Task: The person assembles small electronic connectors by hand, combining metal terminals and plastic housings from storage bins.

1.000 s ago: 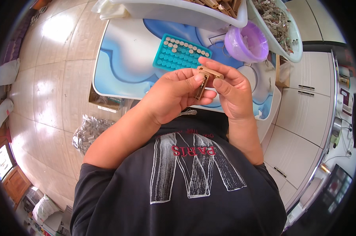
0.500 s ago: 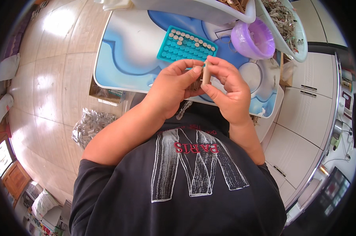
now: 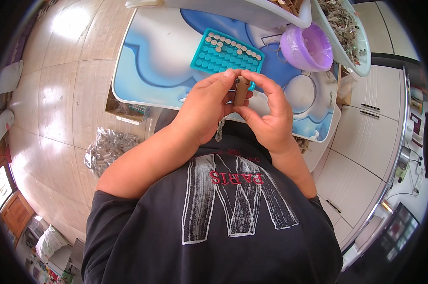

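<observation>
Between my two hands, over the near edge of the table, is a small brown rectangular piece [image 3: 241,91] with a dark slot near its top. My left hand [image 3: 206,98] is closed on its left side, the thumb along the upper edge. From the right, the fingertips and thumb of my right hand [image 3: 273,111] pinch its top and bottom ends. Part of the piece is hidden behind the fingers. Just beyond the hands lies a teal tray [image 3: 209,65] with rows of round pockets. Small pale round discs [image 3: 227,41] sit in several of them, mostly along the far side.
A purple bowl [image 3: 294,49] lined with clear plastic stands right of the tray on the blue-and-white table [image 3: 152,38]. Behind it are a white bin [image 3: 251,12] and a pale green basket [image 3: 360,57] full of small parts. A shiny plastic bag [image 3: 110,150] rests on the floor at left.
The brown piece has been turned, so its broad brown face shows now instead of a pale tan side. My right hand has shifted slightly left, closer to my left hand.
</observation>
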`<state>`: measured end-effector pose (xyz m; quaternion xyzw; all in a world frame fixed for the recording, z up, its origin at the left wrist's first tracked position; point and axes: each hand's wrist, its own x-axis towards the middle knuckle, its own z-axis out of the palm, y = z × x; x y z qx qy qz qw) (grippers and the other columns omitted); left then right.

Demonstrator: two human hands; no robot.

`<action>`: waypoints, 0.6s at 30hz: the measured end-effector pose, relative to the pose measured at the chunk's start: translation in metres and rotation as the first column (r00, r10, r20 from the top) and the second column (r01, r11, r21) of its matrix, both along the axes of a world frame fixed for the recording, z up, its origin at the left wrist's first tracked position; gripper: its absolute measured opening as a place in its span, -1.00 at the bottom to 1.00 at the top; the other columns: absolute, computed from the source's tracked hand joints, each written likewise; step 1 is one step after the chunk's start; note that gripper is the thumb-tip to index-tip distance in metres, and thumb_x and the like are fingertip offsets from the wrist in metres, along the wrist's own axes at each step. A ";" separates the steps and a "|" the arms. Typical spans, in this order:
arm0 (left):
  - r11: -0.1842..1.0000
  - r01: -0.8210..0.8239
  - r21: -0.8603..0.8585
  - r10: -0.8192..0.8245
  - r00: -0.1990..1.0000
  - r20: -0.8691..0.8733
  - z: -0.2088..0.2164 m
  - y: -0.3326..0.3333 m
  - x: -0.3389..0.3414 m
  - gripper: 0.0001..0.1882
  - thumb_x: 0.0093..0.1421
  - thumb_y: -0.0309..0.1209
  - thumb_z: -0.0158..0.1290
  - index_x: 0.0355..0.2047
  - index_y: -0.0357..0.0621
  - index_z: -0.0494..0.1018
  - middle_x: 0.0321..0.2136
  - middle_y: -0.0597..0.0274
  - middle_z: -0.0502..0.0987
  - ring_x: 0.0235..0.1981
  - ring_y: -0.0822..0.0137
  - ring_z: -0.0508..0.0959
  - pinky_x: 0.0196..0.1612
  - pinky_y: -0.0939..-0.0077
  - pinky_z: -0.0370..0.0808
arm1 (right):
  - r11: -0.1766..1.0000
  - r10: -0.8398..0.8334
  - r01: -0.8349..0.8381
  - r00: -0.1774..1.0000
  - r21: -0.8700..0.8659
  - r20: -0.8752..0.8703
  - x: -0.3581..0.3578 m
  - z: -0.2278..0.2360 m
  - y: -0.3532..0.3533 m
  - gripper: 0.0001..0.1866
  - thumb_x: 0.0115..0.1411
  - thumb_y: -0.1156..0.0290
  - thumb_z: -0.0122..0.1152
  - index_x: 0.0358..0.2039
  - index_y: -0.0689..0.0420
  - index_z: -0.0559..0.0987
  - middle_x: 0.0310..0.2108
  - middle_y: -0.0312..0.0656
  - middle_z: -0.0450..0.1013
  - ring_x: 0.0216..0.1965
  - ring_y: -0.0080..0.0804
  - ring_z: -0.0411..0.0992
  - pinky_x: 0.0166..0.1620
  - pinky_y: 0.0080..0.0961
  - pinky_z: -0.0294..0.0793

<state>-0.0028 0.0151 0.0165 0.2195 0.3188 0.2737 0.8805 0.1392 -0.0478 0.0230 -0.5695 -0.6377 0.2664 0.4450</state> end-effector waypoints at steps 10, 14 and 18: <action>1.000 -0.027 0.001 0.027 1.000 0.008 0.000 -0.001 0.001 -0.55 0.31 -0.29 -0.22 0.12 -0.34 0.21 -0.17 0.12 0.46 -0.17 0.33 0.48 -0.11 0.44 0.45 | 0.996 -0.044 0.036 0.994 0.077 0.101 0.001 -0.003 -0.001 -0.36 -0.16 0.63 0.35 0.00 0.20 0.35 -0.03 -0.07 0.39 0.00 -0.21 0.38 0.05 -0.39 0.35; 0.999 -0.037 0.003 0.037 0.999 0.002 0.000 -0.002 0.001 -0.56 0.31 -0.30 -0.21 0.11 -0.33 0.22 -0.18 0.12 0.46 -0.18 0.33 0.48 -0.11 0.44 0.44 | 0.994 -0.051 0.039 0.992 0.101 0.118 0.001 -0.007 0.000 -0.32 -0.19 0.59 0.38 0.01 0.15 0.35 -0.03 -0.08 0.39 -0.03 -0.15 0.39 0.01 -0.36 0.38; 1.000 -0.014 0.011 0.014 0.999 -0.033 0.006 -0.002 0.003 -0.59 0.28 -0.36 -0.13 0.10 -0.30 0.26 -0.16 0.14 0.46 -0.18 0.35 0.48 -0.09 0.48 0.44 | 0.993 -0.058 0.043 0.988 0.108 0.142 0.002 -0.008 0.000 -0.32 -0.20 0.59 0.38 0.01 0.16 0.35 -0.04 -0.08 0.40 -0.03 -0.14 0.39 0.00 -0.36 0.39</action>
